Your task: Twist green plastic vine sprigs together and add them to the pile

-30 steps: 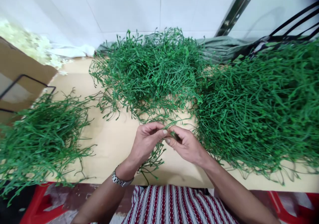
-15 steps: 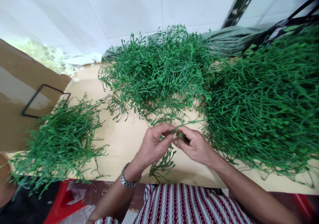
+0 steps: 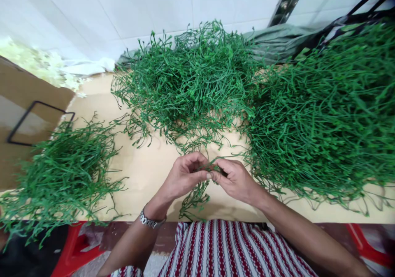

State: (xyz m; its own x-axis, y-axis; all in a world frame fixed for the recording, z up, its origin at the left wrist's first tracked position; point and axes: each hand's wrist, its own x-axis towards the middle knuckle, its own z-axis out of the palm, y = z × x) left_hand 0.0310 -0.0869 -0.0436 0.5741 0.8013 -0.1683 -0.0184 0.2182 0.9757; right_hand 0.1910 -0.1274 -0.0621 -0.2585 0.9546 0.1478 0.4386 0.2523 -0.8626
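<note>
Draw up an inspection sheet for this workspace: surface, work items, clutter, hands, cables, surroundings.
Surface: pale table, largely covered by green stems.
Work items: left pile, spilling over the front edge; middle pile; right pile, meeting the middle one.
Clutter: cardboard and black wire frame at left; pale flowers behind them; grey-green cloth at the back.
Hands: left hand and right hand close together, fingering thin stems.
Cables: nothing seen.
Surroundings: white wall, metal post, red plastic below table level.
</note>
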